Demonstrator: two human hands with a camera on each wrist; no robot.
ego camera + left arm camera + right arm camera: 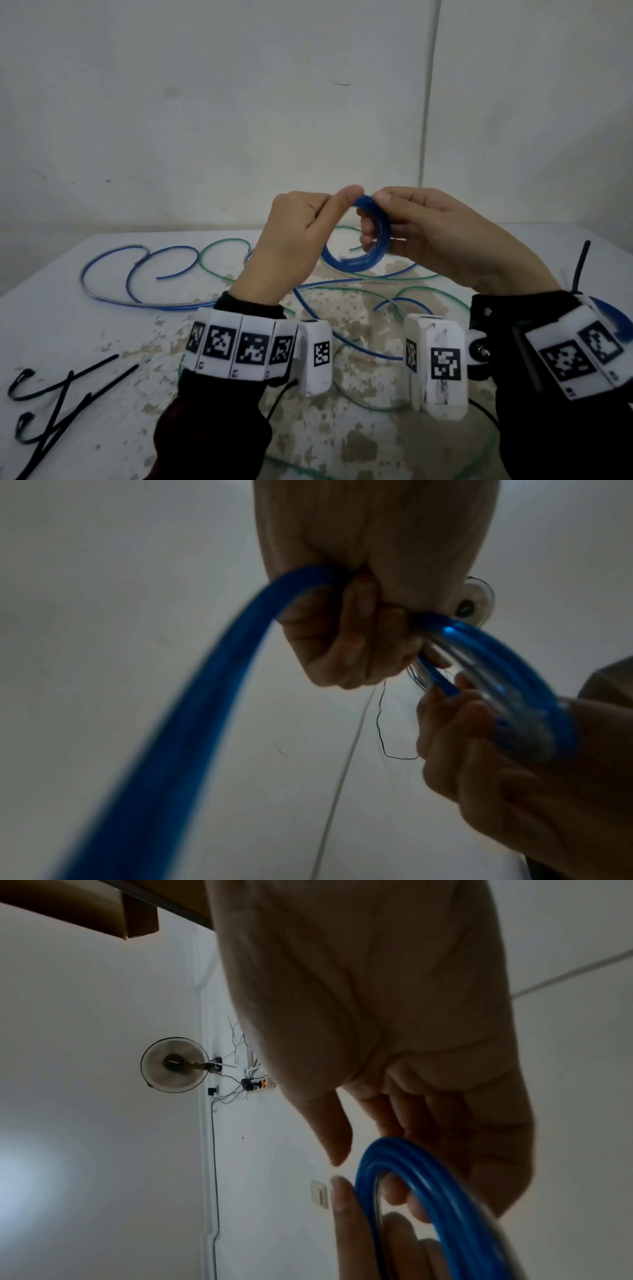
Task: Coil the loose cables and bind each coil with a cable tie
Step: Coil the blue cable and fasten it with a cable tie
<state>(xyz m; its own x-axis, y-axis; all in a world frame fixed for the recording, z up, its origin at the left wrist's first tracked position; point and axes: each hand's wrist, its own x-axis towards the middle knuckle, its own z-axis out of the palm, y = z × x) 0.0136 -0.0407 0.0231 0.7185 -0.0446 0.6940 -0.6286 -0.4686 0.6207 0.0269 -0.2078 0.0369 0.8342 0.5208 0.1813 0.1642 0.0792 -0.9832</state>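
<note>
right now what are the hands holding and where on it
Both hold the blue cable coil: left hand pinches its top, right hand grips its right side.

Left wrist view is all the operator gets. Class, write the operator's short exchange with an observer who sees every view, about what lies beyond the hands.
Operator: Is any blue cable left uncoiled?
Observer: Yes, the blue cable trails in loose loops over the table, left of the coil.
Operator: Any other cable?
Observer: A green cable lies uncoiled, crossing the blue one.
Operator: Where are the ties?
Observer: Black ties lie at the table's near left, with neither hand on them.
</note>
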